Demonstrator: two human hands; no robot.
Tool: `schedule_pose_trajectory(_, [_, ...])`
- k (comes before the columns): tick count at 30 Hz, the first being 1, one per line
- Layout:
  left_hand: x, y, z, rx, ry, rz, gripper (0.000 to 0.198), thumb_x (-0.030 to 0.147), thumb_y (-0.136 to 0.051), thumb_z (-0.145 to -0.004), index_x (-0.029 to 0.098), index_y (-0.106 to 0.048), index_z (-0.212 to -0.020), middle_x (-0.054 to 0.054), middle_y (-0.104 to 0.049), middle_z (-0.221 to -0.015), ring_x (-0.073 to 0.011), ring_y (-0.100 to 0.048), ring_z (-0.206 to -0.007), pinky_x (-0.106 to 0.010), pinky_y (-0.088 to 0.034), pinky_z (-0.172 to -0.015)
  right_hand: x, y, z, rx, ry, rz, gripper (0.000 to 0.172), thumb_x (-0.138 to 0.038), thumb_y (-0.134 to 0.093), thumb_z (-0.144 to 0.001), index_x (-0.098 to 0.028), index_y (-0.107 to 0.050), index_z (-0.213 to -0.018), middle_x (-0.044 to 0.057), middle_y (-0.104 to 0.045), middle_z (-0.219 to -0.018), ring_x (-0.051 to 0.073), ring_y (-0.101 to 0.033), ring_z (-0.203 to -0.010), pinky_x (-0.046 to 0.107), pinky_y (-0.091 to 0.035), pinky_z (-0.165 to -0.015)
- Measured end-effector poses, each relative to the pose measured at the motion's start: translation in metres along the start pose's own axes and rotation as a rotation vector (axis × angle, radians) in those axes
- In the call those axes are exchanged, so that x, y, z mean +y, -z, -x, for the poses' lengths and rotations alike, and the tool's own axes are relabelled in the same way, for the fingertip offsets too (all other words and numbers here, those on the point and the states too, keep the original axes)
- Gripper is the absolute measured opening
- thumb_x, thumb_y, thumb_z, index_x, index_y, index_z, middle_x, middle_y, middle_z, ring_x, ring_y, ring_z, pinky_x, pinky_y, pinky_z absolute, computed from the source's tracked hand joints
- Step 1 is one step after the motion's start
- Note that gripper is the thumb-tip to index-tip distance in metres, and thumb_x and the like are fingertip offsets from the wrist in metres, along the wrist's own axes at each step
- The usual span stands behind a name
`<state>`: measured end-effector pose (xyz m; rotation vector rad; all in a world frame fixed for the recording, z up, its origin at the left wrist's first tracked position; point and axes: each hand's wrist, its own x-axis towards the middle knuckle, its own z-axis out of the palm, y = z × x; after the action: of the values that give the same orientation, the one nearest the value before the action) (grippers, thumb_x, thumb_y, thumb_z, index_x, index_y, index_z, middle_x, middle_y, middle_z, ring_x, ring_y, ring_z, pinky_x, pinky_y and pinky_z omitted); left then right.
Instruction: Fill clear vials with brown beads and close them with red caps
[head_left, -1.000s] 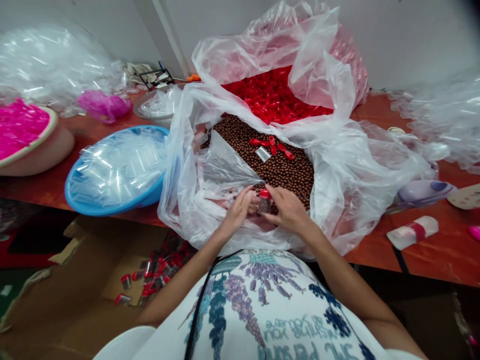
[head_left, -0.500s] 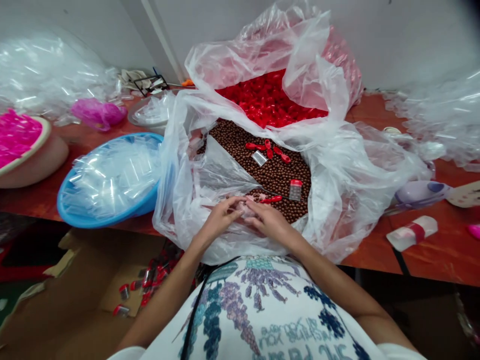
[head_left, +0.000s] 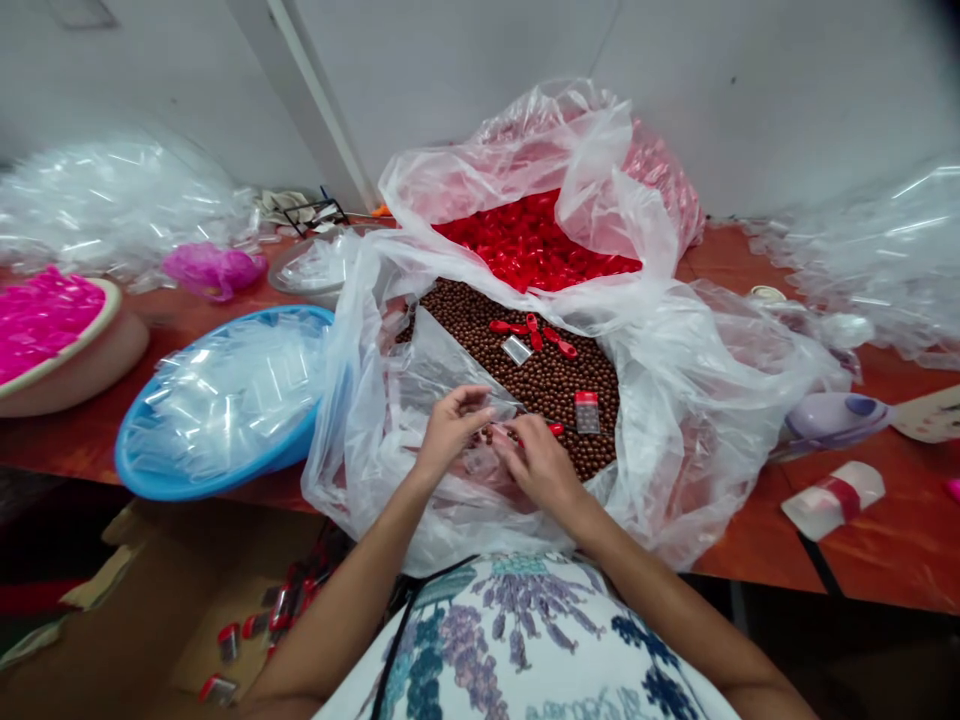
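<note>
Brown balls (head_left: 487,320) fill a large clear plastic bag (head_left: 660,400) in front of me. My left hand (head_left: 454,432) is over its near edge, fingers curved and apart from the thumb, with nothing plain between them. Close beside it, my right hand (head_left: 541,462) has its fingers bent together over the balls; whatever they pinch is hidden. A red spoon (head_left: 556,429) partly shows behind the right fingers. On the balls rest a red-capped clear container (head_left: 587,412), several red spoons (head_left: 559,343) and a small clear container (head_left: 516,349).
Behind is a bag of red pieces (head_left: 536,240). At left stand a blue basin (head_left: 139,480) with clear plastic sleeves and a cream bowl (head_left: 120,345) with pink pieces. A lilac device (head_left: 836,415) lies right. Below, a cardboard box (head_left: 127,600) contains red-capped containers.
My hands have moved slightly apart; the left has lifted and opened more, while the right has shifted over the red spoon. The camera view has tilted upward.
</note>
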<state>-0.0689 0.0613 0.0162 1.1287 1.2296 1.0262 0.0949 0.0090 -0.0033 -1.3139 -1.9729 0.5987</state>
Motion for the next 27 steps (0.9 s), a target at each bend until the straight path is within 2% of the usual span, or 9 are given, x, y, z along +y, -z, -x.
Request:
schedule_pose_trajectory(2, [-0.003,-0.016,-0.002,-0.051,0.026,0.032,0.038,0.026,-0.074,-0.065,0.014,-0.064,-0.099,-0.003,-0.063,-0.082,-0.0118,-0.058,-0.066,-0.022,-0.048,-0.059,0.007,0.003,-0.004,0.14,-0.01,0.071,0.044,-0.023,-0.053,-0.087,-0.017,-0.047,-0.129,0.015,-0.054,-0.12,0.026,-0.052,-0.113,0.044,-0.046,-0.096])
schedule_pose_trajectory(3, [-0.005,-0.023,-0.003,-0.076,0.032,0.052,0.037,0.024,-0.074,-0.064,0.014,-0.065,-0.098,-0.003,-0.065,-0.082,-0.0119,-0.059,-0.066,-0.023,-0.049,-0.061,0.011,0.006,-0.007,0.149,0.017,0.106,0.048,-0.021,-0.053,-0.086,-0.017,-0.043,-0.133,0.015,-0.053,-0.122,0.027,-0.051,-0.114,0.045,-0.046,-0.096])
schedule_pose_trajectory(7, [-0.014,-0.041,-0.01,-0.14,-0.001,0.066,0.033,0.023,-0.071,-0.067,0.015,-0.066,-0.098,-0.005,-0.068,-0.09,-0.0138,-0.062,-0.072,-0.027,-0.05,-0.071,0.032,0.022,-0.017,-0.001,0.111,0.232,0.046,-0.017,-0.046,-0.089,-0.017,-0.042,-0.134,0.013,-0.059,-0.117,0.026,-0.055,-0.105,0.043,-0.048,-0.09])
schedule_pose_trajectory(11, [-0.023,-0.037,-0.033,0.003,-0.119,-0.189,0.028,0.027,-0.062,-0.077,0.018,-0.068,-0.103,-0.009,-0.066,-0.105,-0.0187,-0.062,-0.085,-0.031,-0.05,-0.077,0.045,0.046,-0.036,-0.074,-0.009,0.515,0.03,-0.014,-0.048,-0.087,-0.012,-0.057,-0.116,0.016,-0.063,-0.103,0.028,-0.055,-0.096,0.042,-0.047,-0.084])
schedule_pose_trajectory(15, [-0.031,-0.027,-0.056,0.072,-0.139,-0.34,0.024,0.016,-0.064,-0.069,0.017,-0.072,-0.092,-0.008,-0.069,-0.094,-0.0213,-0.062,-0.087,-0.035,-0.047,-0.085,0.048,0.049,-0.06,-0.117,-0.045,0.702,0.022,-0.009,-0.044,-0.086,-0.013,-0.065,-0.093,0.018,-0.061,-0.092,0.029,-0.051,-0.091,0.041,-0.045,-0.078])
schedule_pose_trajectory(18, [-0.035,-0.024,-0.061,0.052,-0.102,-0.318,0.031,0.011,-0.064,-0.065,0.015,-0.073,-0.094,-0.007,-0.069,-0.084,-0.0192,-0.062,-0.075,-0.033,-0.049,-0.077,0.049,0.035,-0.074,-0.161,0.008,0.588,0.026,-0.006,-0.043,-0.086,-0.013,-0.065,-0.096,0.017,-0.06,-0.097,0.028,-0.05,-0.095,0.039,-0.045,-0.08])
schedule_pose_trajectory(21, [-0.035,-0.022,-0.059,0.024,-0.055,-0.284,0.04,0.009,-0.061,-0.065,0.012,-0.07,-0.104,-0.005,-0.068,-0.074,-0.0157,-0.06,-0.06,-0.029,-0.05,-0.064,0.053,0.021,-0.08,-0.167,0.01,0.497,0.031,-0.005,-0.049,-0.083,-0.014,-0.062,-0.109,0.014,-0.06,-0.105,0.024,-0.051,-0.099,0.036,-0.044,-0.086])
schedule_pose_trajectory(24, [-0.032,-0.017,-0.052,0.008,-0.007,-0.195,0.047,0.011,-0.059,-0.066,0.012,-0.066,-0.113,-0.006,-0.071,-0.086,-0.013,-0.06,-0.058,-0.027,-0.05,-0.059,0.062,0.014,-0.079,-0.14,-0.023,0.223,0.04,-0.008,-0.057,-0.079,-0.018,-0.057,-0.119,0.008,-0.06,-0.11,0.02,-0.053,-0.103,0.034,-0.043,-0.093])
schedule_pose_trajectory(27, [-0.026,-0.013,-0.04,0.039,0.029,-0.092,0.047,0.014,-0.06,-0.068,0.013,-0.065,-0.115,-0.009,-0.07,-0.103,-0.0137,-0.063,-0.068,-0.026,-0.052,-0.06,0.069,0.009,-0.076,-0.089,-0.094,-0.134,0.041,-0.014,-0.064,-0.076,-0.021,-0.058,-0.116,0.005,-0.061,-0.11,0.018,-0.056,-0.103,0.034,-0.043,-0.093])
